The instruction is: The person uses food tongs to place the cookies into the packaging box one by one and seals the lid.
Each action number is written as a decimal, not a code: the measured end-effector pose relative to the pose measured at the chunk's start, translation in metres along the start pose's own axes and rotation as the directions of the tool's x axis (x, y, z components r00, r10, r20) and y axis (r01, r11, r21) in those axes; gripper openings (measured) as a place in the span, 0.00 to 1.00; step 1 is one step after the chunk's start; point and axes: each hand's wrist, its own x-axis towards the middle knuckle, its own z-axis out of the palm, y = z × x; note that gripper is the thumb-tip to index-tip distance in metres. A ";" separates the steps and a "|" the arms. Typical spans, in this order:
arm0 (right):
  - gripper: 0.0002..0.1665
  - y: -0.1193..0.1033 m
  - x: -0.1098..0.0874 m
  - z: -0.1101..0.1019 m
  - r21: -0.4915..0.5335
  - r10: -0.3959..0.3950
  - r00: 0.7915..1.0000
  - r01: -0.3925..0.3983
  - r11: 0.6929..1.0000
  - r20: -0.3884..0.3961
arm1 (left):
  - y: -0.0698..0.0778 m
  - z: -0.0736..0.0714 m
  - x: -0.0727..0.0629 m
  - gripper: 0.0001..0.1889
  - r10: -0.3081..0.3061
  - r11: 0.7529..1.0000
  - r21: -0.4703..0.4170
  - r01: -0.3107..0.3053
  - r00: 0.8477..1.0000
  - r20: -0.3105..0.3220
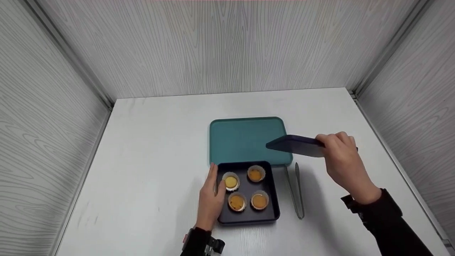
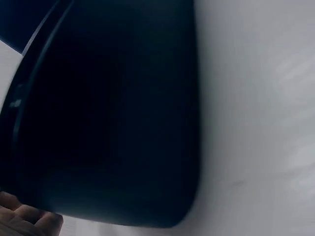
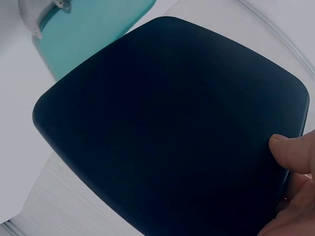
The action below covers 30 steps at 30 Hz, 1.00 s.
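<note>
A dark navy square box (image 1: 245,217) stands on the table with several small cakes in pale paper cups (image 1: 237,202) inside. At its left wall is my left hand (image 1: 209,201), fingers along the outside and thumb over the rim, gripping it. The box's dark side fills much of the left wrist view, with curled fingers (image 2: 29,216) at the lower left corner. My right hand (image 1: 343,163) holds a flat navy lid (image 1: 298,145) by its edge, tilted in the air right of the box. The right wrist view shows the thumb (image 3: 293,153) on the lid's face.
A teal tray (image 1: 245,138) lies behind the box, its front edge partly hidden by it. Metal tongs (image 1: 299,199) lie to the box's right. Grey wood-grain panels (image 1: 227,46) enclose the white table (image 1: 149,160) at the back and sides.
</note>
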 end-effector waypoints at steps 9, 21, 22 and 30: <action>0.08 -0.021 0.014 0.009 0.046 -0.039 0.999 0.038 0.998 0.027 | 0.027 -0.009 0.009 0.31 0.116 0.993 0.006 -0.117 0.990 0.085; 0.16 -0.049 0.024 0.015 0.121 -0.097 0.988 0.082 0.989 0.119 | 0.051 -0.011 0.022 0.34 0.250 0.968 -0.011 -0.251 0.960 0.123; 0.16 -0.051 0.025 0.015 0.124 -0.106 0.987 0.091 0.988 0.124 | 0.051 -0.010 0.023 0.34 0.253 0.967 -0.009 -0.254 0.959 0.125; 0.13 -0.061 0.029 0.018 0.182 -0.147 0.975 0.116 0.976 0.167 | 0.056 -0.006 0.025 0.30 0.320 0.947 -0.005 -0.321 0.942 0.101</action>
